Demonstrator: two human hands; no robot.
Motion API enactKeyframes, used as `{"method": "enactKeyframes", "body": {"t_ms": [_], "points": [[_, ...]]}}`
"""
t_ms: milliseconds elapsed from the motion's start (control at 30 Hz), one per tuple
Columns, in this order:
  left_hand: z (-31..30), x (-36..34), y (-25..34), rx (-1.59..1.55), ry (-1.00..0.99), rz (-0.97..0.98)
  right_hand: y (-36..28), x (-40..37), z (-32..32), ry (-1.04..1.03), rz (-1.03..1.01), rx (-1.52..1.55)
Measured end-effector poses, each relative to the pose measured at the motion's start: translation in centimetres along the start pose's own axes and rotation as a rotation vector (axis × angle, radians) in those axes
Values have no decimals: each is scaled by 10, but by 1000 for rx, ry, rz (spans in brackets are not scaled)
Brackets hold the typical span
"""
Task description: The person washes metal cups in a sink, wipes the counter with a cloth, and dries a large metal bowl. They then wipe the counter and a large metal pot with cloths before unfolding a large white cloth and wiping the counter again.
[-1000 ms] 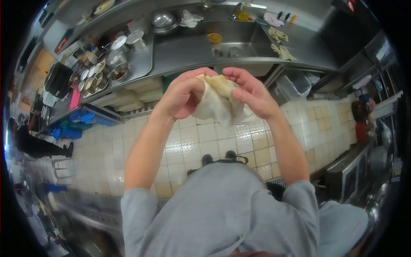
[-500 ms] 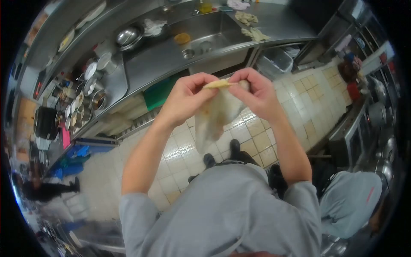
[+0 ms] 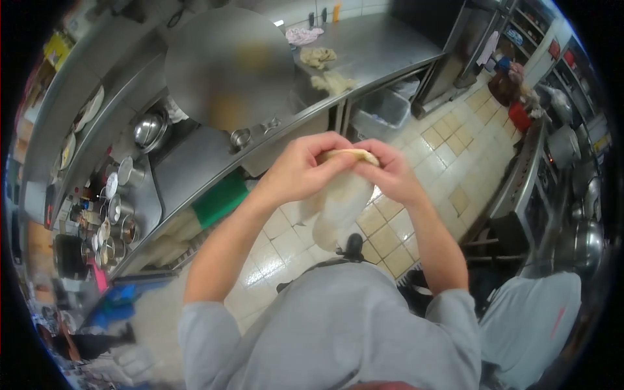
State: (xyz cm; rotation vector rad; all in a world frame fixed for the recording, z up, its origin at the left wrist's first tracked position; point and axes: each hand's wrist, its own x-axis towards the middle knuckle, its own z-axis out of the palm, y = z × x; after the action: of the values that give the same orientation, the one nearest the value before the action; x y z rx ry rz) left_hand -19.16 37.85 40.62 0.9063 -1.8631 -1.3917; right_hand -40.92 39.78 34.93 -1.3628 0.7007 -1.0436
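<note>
A thin, off-white cloth (image 3: 338, 211) with stains hangs from both my hands, over the floor in the middle of the view. My left hand (image 3: 302, 170) pinches its top edge between thumb and fingers. Close beside it, my right hand (image 3: 389, 172) grips the same edge, which looks bunched and yellowish between the thumbs. The lower part of the cloth dangles freely in front of my grey shirt.
A steel counter (image 3: 192, 156) runs across ahead, its sink area largely hidden by a blurred patch. Crumpled cloths (image 3: 318, 57) lie at its far right. Pots (image 3: 130, 172) crowd the left. A plastic bin (image 3: 380, 112) stands below. Another person's grey back (image 3: 536, 322) is close at right.
The view has turned, so the counter shifts left. My hands have come slightly lower and the cloth hangs bunched differently. Both hands keep their hold on its edge.
</note>
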Motion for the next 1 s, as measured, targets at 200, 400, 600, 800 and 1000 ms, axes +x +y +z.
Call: {"method": "enactKeyframes", "body": {"t_ms": [200,400,600,800,1000], "points": [[6,66,6,447,92,34,-82,43,-75,98,-575,-821],[-64,120,-38,644,173,-60,-97,91,-164,414,-573,-569],[-156,217,-21,362,128,50,-116,133,-242,542,-607,-988],[-199,330,32,388,123,259,-146,159,-293,693,-282,-984],[-194,413,75,245,30,395,-162,176,-321,832,-167,-931]]}}
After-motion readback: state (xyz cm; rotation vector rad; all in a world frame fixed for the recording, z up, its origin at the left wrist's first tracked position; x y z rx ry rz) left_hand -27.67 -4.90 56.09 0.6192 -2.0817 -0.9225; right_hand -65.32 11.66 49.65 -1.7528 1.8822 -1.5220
